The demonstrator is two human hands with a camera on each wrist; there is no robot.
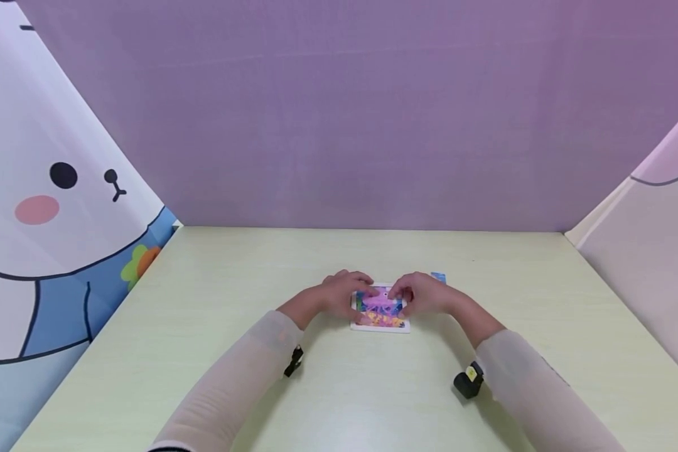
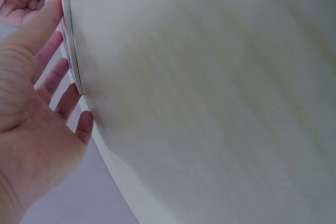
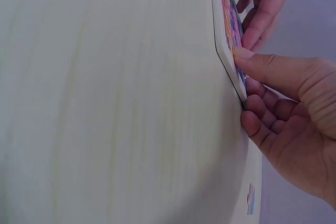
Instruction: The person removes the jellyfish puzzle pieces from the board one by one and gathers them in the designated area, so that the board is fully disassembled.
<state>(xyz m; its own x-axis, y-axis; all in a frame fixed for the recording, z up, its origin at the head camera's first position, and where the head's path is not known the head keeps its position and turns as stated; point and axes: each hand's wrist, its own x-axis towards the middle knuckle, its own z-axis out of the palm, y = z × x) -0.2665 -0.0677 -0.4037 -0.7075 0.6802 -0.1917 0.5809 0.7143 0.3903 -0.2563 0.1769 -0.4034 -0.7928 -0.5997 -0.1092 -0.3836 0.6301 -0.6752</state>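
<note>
A flat picture board point(image 1: 380, 321) with a white frame and a pink, purple, blue and yellow print lies on the table between both hands. My left hand point(image 1: 341, 294) holds its left side, thumb near the front corner and other fingers along the edge and over the print. From the right, my right hand point(image 1: 424, 294) grips the board's side. In the right wrist view its thumb point(image 3: 268, 69) presses on the print point(image 3: 231, 22), with fingers curled by the edge. Whether either hand pinches a loose piece cannot be told. A small blue flat piece point(image 1: 439, 277) lies just behind the right hand.
The pale wooden table point(image 1: 203, 263) stretches to a purple cloth wall point(image 1: 361, 125) at the back. A cartoon-printed cloth point(image 1: 39, 138) hangs on the left, a light cloth point(image 1: 650, 251) on the right. Dark wrist devices point(image 1: 468, 380) sit by the sleeves.
</note>
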